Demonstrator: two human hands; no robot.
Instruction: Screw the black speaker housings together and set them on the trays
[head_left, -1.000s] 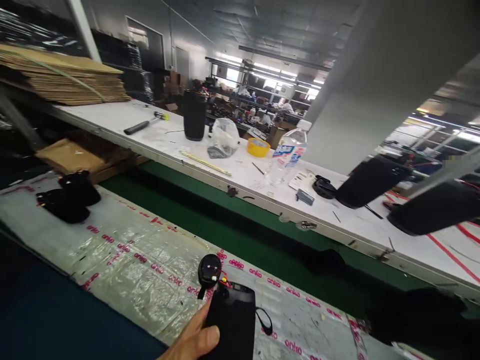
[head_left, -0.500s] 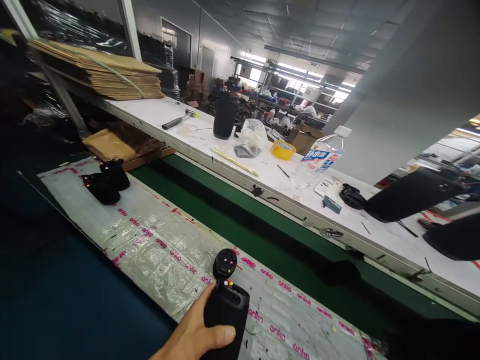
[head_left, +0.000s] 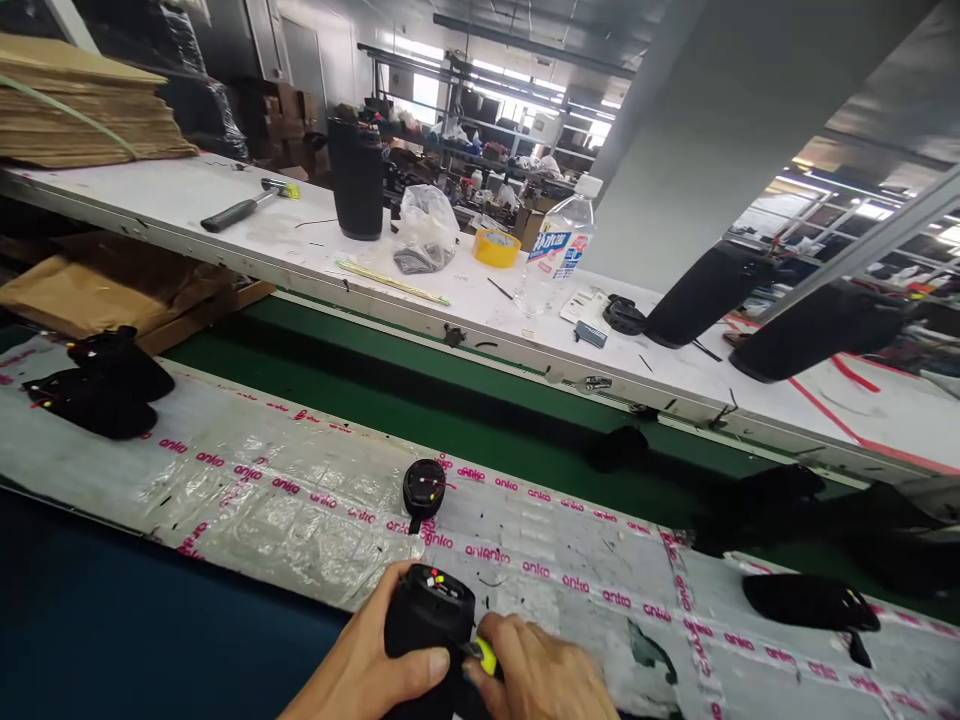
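Note:
My left hand point(head_left: 379, 650) is wrapped around a black speaker housing point(head_left: 424, 620), thumb across its near side. Its open top faces up, with small red, yellow and white connectors point(head_left: 435, 578) inside. My right hand point(head_left: 544, 665) grips a yellow-handled knife point(head_left: 486, 655), its thin tip against the housing's right side. The fingers hide most of the knife, and the lower housing is cut off by the frame. Beyond them, a round black cap point(head_left: 424, 488) with a thin red wire lies on the taped mat point(head_left: 307, 545).
Two black housings point(head_left: 112, 390) lie at the mat's left, and a dark piece point(head_left: 810, 602) at its right. On the white shelf point(head_left: 465, 310) are a hammer point(head_left: 247, 208), an upright black cylinder point(head_left: 357, 185), yellow tape point(head_left: 496, 249), a water bottle point(head_left: 556, 255) and two tilted black cylinders point(head_left: 709, 295).
My right hand has come into view with the yellow-handled knife and set it against the housing. The housing now stands apart from the round cap. The camera view has swung to the right.

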